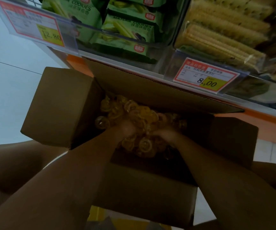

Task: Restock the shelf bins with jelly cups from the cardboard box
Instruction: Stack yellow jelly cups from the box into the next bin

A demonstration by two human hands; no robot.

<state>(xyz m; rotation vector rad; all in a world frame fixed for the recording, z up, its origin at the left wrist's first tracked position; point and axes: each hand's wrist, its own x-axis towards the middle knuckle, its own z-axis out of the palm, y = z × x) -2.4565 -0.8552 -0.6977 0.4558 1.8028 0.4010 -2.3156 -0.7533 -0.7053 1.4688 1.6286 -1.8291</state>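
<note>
Head view shows left hand (127,128) and right hand (164,135), fingers curled around yellow jelly cups (138,113) heaped inside the open cardboard box (59,105) below the shelf (117,58), so restocking seems far from finished.

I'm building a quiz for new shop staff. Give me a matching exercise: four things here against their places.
Things:
1 jelly cups
2 cookie packs
3 wafers
4 8.00 tag

Places:
A shelf edge
B in the box
C left bin
D right bin

Pairs: 1-B, 2-C, 3-D, 4-A
</note>
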